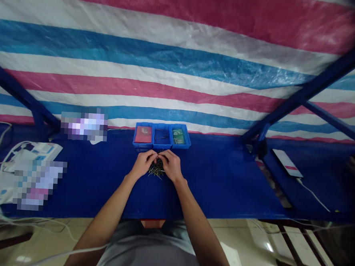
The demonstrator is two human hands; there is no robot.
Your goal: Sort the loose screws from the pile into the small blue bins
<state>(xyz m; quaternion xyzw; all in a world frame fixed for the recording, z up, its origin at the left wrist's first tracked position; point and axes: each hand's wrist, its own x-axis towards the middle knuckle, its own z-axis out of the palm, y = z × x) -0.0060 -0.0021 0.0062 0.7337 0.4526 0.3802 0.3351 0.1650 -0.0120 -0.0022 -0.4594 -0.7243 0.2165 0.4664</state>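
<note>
Meeting at one heap of slim metal pieces [156, 172], left hand [141, 164] and right hand [172, 165], equally near, fingers curled in, any grip too small to tell! Heap lies from beneath the fingers bodyward, long axes jumbled, pieces past counting; just beyond the fingers, three blue bins [163, 141] in a row

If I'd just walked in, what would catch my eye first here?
Probably the striped red, white and blue sheet filling the background beyond the blue table. Then, near the middle, the left hand and right hand are close together at a pile of slender pieces, just in front of three blue bins.
</note>
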